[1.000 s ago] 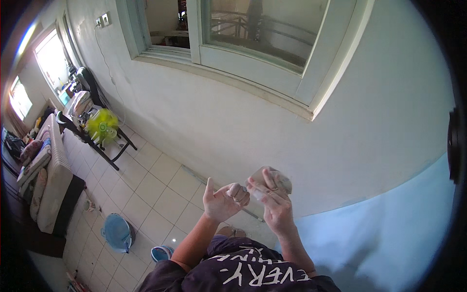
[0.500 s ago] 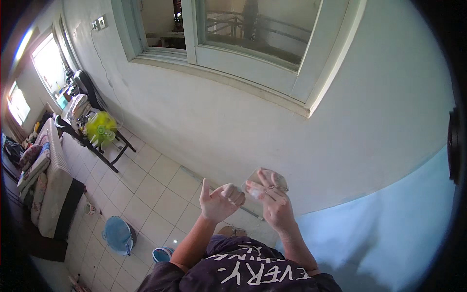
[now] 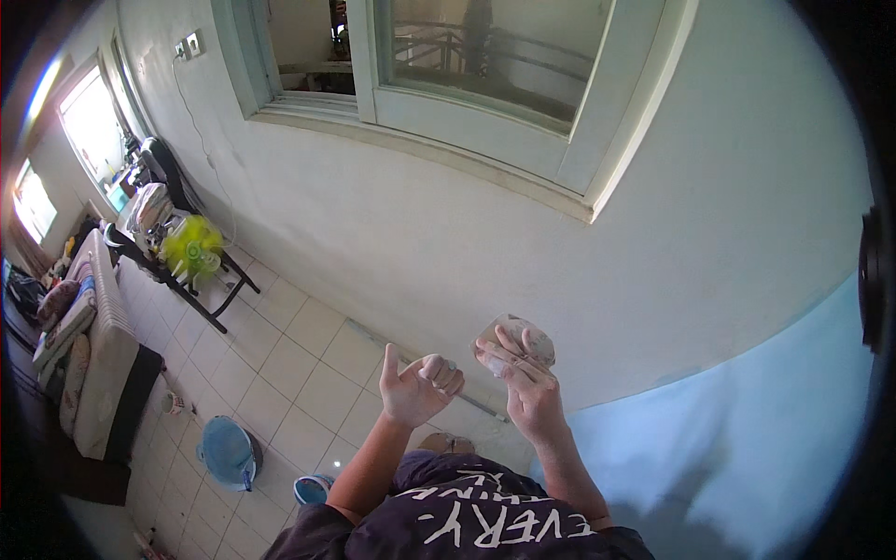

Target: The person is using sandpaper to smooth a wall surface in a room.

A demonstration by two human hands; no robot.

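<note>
My right hand (image 3: 534, 397) holds a thin, pale, rounded flat piece (image 3: 544, 329) with grey-white smears, its fingers laid along it. I cannot make out its exact kind. Just left of it, my left hand (image 3: 415, 390) has its thumb pointing up and the other fingers curled in. Whitish residue coats those curled fingers, and what they enclose, if anything, is hidden. Both hands are raised in front of the lower white wall (image 3: 392, 224), a small gap between them.
A framed window (image 3: 495, 75) is set in the wall above. Light blue covers the surface at lower right (image 3: 672, 448). On the tiled floor are a blue basin (image 3: 224, 446) and a smaller tub (image 3: 312, 489). Further left stand a chair with a green fan (image 3: 193, 247) and a mattress (image 3: 117, 341).
The flat piece in my right hand has tilted, showing more of its smeared face, and the fingers have shifted on it. My left hand has drifted slightly left.
</note>
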